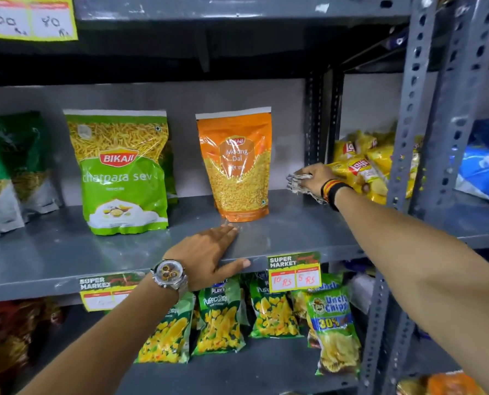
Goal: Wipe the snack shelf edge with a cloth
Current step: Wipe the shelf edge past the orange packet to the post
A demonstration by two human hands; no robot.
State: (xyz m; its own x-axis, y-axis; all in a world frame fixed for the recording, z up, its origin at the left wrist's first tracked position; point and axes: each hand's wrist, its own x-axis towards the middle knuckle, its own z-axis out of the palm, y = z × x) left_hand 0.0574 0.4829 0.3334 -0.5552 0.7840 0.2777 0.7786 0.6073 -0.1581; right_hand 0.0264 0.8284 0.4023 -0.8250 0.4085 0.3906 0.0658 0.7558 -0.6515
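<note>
Grey shop shelf, packed with snacks; right hand clenched on cloth far back, left hand flat and released on front edge; could knock over orange bag, just beside cloth

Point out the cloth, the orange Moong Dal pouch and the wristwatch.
cloth (296, 182), head view, on the bunched folds under the right hand.
orange Moong Dal pouch (237, 166), head view, on its front panel.
wristwatch (168, 272), head view, on the dial.

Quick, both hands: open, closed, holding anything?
Left hand: open, flat on the shelf edge, holding nothing.
Right hand: closed on the cloth.
</note>
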